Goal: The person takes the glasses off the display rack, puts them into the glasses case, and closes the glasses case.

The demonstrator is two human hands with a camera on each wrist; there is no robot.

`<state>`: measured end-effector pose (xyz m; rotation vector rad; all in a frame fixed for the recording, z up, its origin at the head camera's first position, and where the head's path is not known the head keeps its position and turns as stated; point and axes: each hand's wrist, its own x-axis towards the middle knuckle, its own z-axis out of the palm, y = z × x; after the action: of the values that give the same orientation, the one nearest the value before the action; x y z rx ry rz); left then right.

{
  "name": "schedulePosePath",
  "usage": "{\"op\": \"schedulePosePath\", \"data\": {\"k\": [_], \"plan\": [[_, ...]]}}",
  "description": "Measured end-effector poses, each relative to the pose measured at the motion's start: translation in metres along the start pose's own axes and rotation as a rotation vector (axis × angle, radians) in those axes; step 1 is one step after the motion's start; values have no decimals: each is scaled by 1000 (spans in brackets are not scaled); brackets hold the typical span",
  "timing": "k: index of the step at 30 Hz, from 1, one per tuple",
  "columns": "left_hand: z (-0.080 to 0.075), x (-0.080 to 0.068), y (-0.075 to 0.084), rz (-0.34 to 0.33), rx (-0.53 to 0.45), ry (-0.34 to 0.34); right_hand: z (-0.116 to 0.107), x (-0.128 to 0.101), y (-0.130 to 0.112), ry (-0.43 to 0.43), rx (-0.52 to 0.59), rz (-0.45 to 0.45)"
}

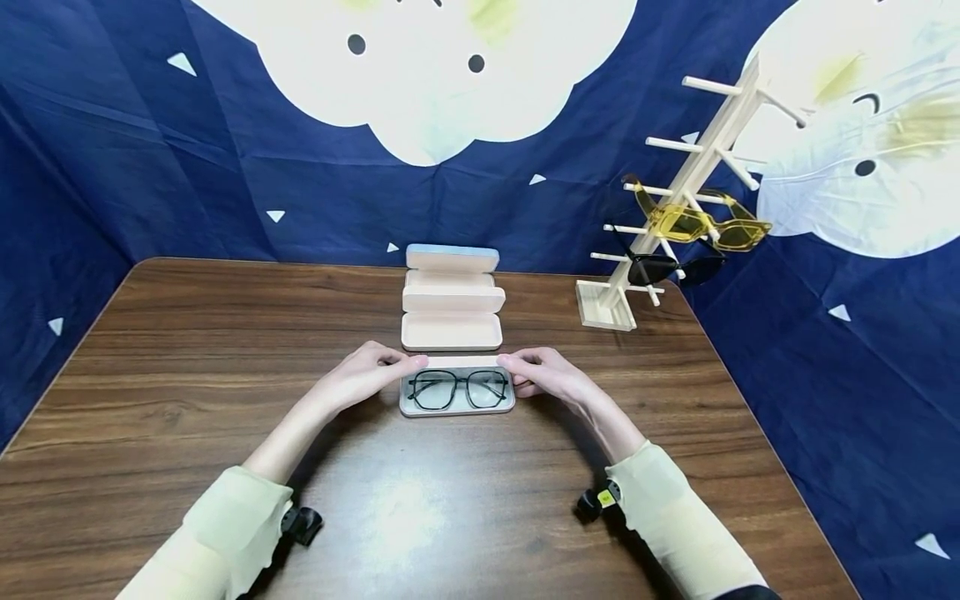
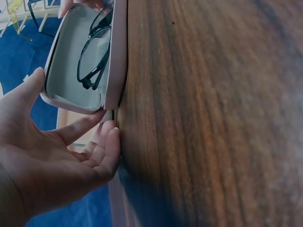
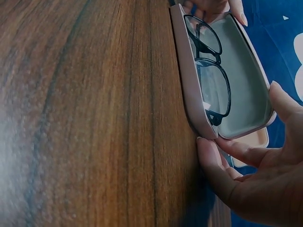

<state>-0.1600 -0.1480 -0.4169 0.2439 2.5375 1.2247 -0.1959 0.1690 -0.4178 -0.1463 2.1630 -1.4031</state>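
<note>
A pale pink glasses case (image 1: 459, 413) lies with its lid raised near the middle of the table. Inside it rests a pair of black-framed glasses (image 1: 461, 380), lenses toward the front and temples folded behind. My left hand (image 1: 372, 368) pinches the left end of the lid, thumb on its upper edge and forefinger low by the hinge. At the opposite end my right hand (image 1: 546, 373) holds the lid in a matching way. The grey lining (image 2: 71, 61) shows in the left wrist view. In the right wrist view the case's pink lower wall (image 3: 189, 90) touches the tabletop.
Two more pale cases stand open behind, a nearer one (image 1: 452, 333) and a farther one (image 1: 452, 258). At the back right a wooden rack (image 1: 705, 150) holds yellow glasses (image 1: 738, 236) and dark sunglasses (image 1: 651, 269). A blue cloth (image 1: 187, 183) hangs behind the table.
</note>
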Motion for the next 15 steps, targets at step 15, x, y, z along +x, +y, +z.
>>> {"op": "schedulePosePath", "data": {"k": [15], "plan": [[-6,-1,1,22,11,-18,2,-1,3,-5,-5,-60]]}}
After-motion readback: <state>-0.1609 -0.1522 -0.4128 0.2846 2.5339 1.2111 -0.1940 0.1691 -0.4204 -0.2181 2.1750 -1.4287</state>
